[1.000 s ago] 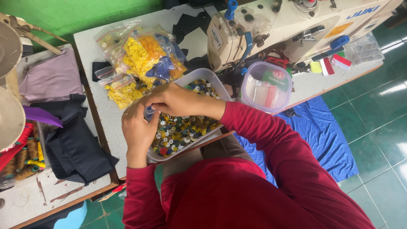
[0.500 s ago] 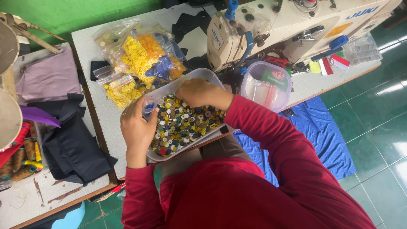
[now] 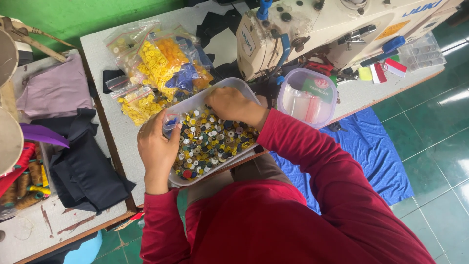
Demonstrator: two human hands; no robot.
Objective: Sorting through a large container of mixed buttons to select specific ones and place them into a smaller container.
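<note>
A white rectangular tray (image 3: 191, 103) full of mixed coloured buttons (image 3: 212, 144) lies on the grey table in front of me. My left hand (image 3: 156, 146) is at the tray's left rim and holds a small clear plastic bag (image 3: 170, 122) with blue buttons in it. My right hand (image 3: 230, 104) reaches into the far end of the tray, fingers curled down among the buttons. Both arms wear red sleeves.
Clear bags of yellow, orange and blue buttons (image 3: 159, 66) lie behind the tray. A white sewing machine (image 3: 312, 29) stands at the right with a round clear lidded tub (image 3: 308, 98) beside it. Dark and mauve cloth pieces (image 3: 78, 161) lie on the left table.
My right hand has moved from beside my left hand to the far end of the tray, uncovering the buttons. The left hand stays at the left rim with the small bag.
</note>
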